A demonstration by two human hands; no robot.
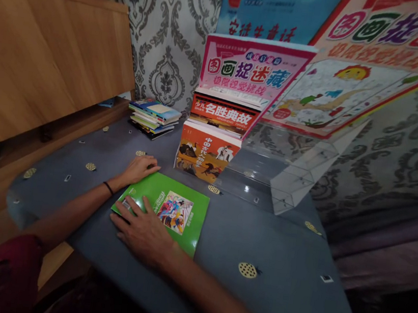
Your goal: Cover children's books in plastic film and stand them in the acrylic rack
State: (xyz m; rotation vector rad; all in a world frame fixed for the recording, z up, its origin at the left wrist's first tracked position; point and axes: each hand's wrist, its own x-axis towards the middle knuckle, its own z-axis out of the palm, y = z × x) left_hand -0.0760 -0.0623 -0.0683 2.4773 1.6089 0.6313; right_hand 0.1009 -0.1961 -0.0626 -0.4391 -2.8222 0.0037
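One green book (176,211) lay flat on the worktop (284,259), near and to the left of the clear stand (292,183). We had our right hand (147,230) over its near left part, fingers loosely spread, gripping nothing. Our left hand (140,169) rested at its far left edge, fingers slightly bent; we could not tell whether they pinched it. We judged it light and bendable, its glossy cover slippery, its corners easily creased; the uncovered right edge seemed our best hold, thumb above, fingers beneath.
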